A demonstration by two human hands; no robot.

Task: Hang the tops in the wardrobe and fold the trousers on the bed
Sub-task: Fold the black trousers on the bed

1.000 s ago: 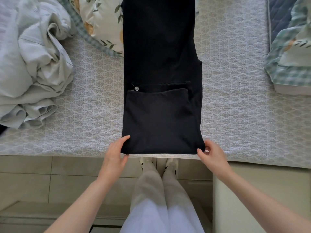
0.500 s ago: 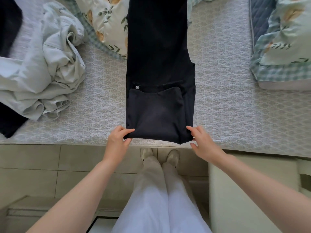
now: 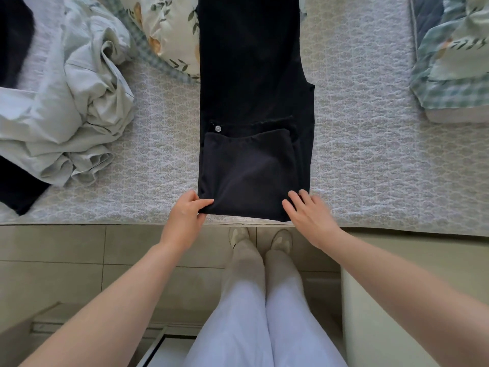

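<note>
Black trousers (image 3: 251,88) lie lengthwise on the bed (image 3: 370,154), reaching from the near edge to the top of the view. Their near end is folded back on itself, the flap ending just below a silver button (image 3: 217,128). My left hand (image 3: 186,214) pinches the near left corner of the fold between thumb and fingers. My right hand (image 3: 309,214) lies over the near right corner with its fingers straight and spread; it looks blurred.
A crumpled pale grey garment (image 3: 71,109) is heaped on the left, with dark cloth (image 3: 16,189) under it. A floral pillow (image 3: 169,30) lies behind, another pillow (image 3: 455,62) at the right. A pale cabinet (image 3: 383,300) stands by my right leg; tiled floor lies below.
My right hand let go of the right corner and opened, its fingers now spread over it. My left hand keeps its pinch on the left corner. The view shifted slightly.
</note>
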